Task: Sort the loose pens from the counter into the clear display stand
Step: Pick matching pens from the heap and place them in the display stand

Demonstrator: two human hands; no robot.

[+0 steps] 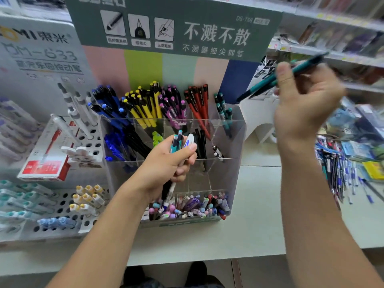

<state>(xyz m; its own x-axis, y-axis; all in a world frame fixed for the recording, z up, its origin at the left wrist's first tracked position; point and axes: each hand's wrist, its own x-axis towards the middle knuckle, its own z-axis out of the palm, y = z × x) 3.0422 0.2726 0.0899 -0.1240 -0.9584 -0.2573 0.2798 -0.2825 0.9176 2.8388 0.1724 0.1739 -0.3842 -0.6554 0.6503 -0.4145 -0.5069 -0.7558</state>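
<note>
Left hand point(168, 163) grips mixed pens point(179, 142); right hand point(305, 100) pinches teal pens point(291, 73).

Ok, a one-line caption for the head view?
Right hand lifts teal pens toward clear display stand; left hand grips more.

Single head cam, so you have no second view to cross-check. It sits above your arms, looking forward and steeply down onto the counter point(259, 204); your shoes show at the bottom edge. Wide-angle: shelf lines bow at top right, edges blur. Close range. The clear display stand point(234, 146) sits dead centre with your left hand point(168, 163) right in front of it. Your right hand point(301, 100) is raised at upper right, motion-blurred. The loose pen pile point(340, 173) lies at the right edge, the signboard point(218, 36) at the top.
</note>
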